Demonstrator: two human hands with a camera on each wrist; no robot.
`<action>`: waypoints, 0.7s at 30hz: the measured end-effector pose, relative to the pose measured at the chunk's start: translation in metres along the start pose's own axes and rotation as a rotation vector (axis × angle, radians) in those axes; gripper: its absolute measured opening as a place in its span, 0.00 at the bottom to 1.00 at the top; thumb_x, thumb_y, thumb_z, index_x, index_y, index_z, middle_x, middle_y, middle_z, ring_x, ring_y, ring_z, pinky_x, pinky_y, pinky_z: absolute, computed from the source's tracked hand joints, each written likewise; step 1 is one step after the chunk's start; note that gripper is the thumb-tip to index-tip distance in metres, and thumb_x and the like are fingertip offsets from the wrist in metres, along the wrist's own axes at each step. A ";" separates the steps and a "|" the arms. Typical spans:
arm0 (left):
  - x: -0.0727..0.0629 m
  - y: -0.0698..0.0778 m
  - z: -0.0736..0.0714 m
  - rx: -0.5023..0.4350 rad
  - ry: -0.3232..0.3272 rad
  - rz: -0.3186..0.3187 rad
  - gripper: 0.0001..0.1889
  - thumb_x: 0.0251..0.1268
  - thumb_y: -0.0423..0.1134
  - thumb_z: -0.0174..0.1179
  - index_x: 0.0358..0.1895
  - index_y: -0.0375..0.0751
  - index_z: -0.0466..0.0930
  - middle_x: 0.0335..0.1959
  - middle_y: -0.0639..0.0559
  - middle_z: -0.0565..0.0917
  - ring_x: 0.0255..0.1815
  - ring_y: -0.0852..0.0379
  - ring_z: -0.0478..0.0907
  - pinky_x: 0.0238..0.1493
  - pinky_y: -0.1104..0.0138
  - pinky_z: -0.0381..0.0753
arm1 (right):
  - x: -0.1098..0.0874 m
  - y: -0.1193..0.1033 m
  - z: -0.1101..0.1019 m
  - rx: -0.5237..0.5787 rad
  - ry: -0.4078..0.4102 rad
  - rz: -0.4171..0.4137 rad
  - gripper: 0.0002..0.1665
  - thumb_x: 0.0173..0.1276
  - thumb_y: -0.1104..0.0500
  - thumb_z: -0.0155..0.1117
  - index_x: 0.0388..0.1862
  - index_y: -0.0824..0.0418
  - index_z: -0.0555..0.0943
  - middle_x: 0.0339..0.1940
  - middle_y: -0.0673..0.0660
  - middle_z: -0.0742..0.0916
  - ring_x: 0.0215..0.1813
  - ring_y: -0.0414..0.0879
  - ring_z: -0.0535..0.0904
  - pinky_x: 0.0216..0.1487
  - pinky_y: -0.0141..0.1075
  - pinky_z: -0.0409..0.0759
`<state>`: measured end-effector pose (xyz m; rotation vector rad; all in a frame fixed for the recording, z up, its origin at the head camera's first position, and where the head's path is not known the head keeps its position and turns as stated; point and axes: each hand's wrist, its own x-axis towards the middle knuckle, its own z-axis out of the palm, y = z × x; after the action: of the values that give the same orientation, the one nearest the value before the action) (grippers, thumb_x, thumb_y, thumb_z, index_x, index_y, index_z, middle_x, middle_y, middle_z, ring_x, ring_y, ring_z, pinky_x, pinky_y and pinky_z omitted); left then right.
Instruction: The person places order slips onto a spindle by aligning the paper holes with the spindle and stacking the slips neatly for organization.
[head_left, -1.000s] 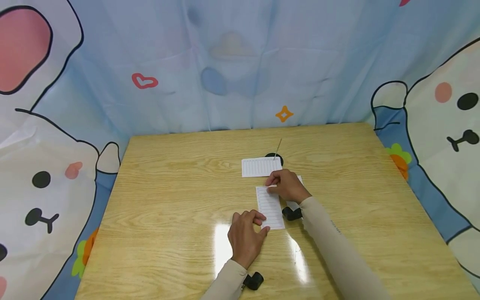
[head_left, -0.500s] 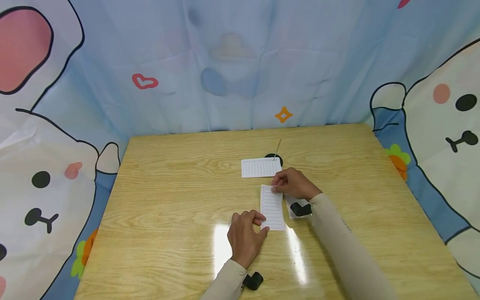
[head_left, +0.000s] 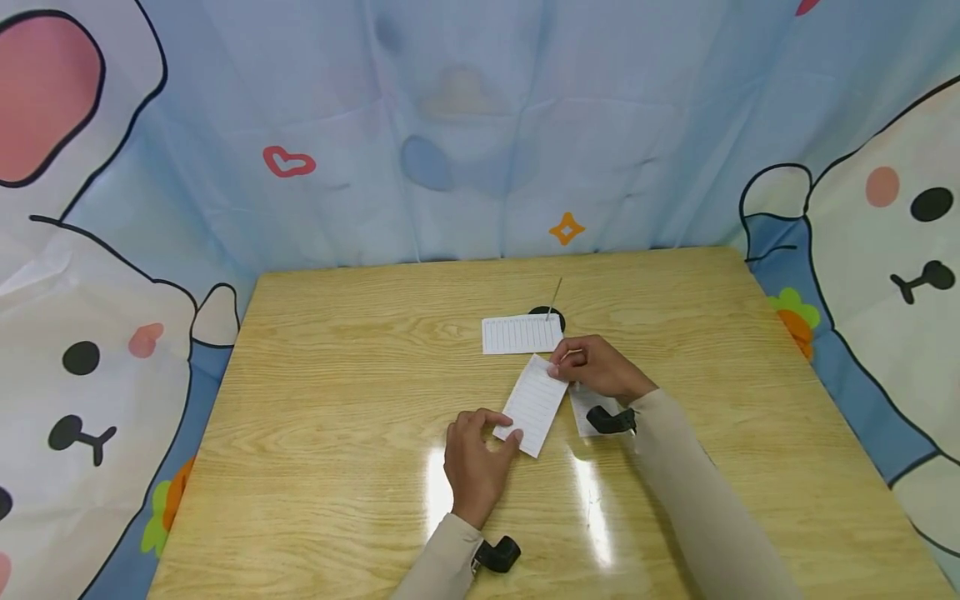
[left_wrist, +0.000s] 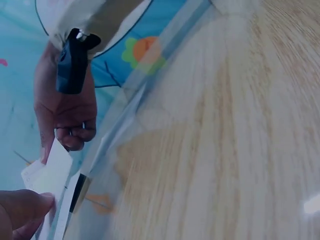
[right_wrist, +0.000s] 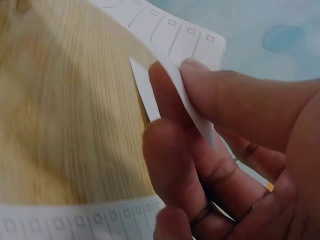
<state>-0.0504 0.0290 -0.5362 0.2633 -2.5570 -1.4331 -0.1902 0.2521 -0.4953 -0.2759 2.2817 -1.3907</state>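
Note:
A white lined paper sheet (head_left: 534,404) slants between my two hands in the head view, its top leaning right. Its upper right corner is pinched between thumb and fingers of my right hand (head_left: 602,368); the right wrist view shows the paper's edge (right_wrist: 182,95) standing up between them. At the lower left corner, my left hand (head_left: 476,467) pinches the sheet between thumb and forefinger. Another lined sheet (head_left: 521,335) lies sideways beyond the held one. A third sheet (head_left: 583,408) lies to the right, partly hidden under my right hand and its wrist camera.
Behind the far sheet sits a dark round object (head_left: 538,311) with a thin stick (head_left: 557,293) rising at a slant. The wooden table (head_left: 337,400) backs onto a printed blue curtain (head_left: 337,208). Each wrist carries a black camera, the left one (head_left: 498,554) close over the tabletop.
The held sheet has gone from nearly upright to slanted, top to the right. My right hand has shifted right; my left hand has moved slightly left and up, now pinching the lower corner.

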 end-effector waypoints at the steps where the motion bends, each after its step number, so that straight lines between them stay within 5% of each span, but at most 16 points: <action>1: 0.001 0.000 -0.001 -0.023 -0.004 -0.017 0.09 0.57 0.45 0.80 0.38 0.61 0.89 0.39 0.57 0.84 0.37 0.60 0.72 0.33 0.68 0.68 | 0.000 0.001 0.001 0.019 0.009 0.011 0.10 0.77 0.57 0.70 0.45 0.63 0.83 0.30 0.53 0.90 0.36 0.45 0.82 0.43 0.40 0.80; 9: 0.006 -0.001 -0.004 -0.213 0.028 -0.083 0.05 0.61 0.43 0.78 0.37 0.59 0.91 0.24 0.56 0.81 0.24 0.65 0.70 0.26 0.69 0.66 | -0.002 0.004 0.010 0.112 0.076 0.035 0.12 0.76 0.58 0.70 0.48 0.65 0.82 0.31 0.48 0.91 0.37 0.42 0.83 0.41 0.37 0.79; 21: 0.007 -0.001 -0.006 -0.357 0.117 -0.061 0.04 0.64 0.39 0.76 0.39 0.54 0.92 0.30 0.54 0.87 0.22 0.65 0.71 0.25 0.72 0.68 | -0.001 0.004 0.022 0.181 0.153 0.060 0.12 0.75 0.56 0.72 0.48 0.63 0.83 0.28 0.42 0.88 0.34 0.40 0.77 0.36 0.34 0.73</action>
<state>-0.0553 0.0220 -0.5335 0.3569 -2.1689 -1.8027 -0.1791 0.2373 -0.5073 -0.0445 2.2435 -1.6232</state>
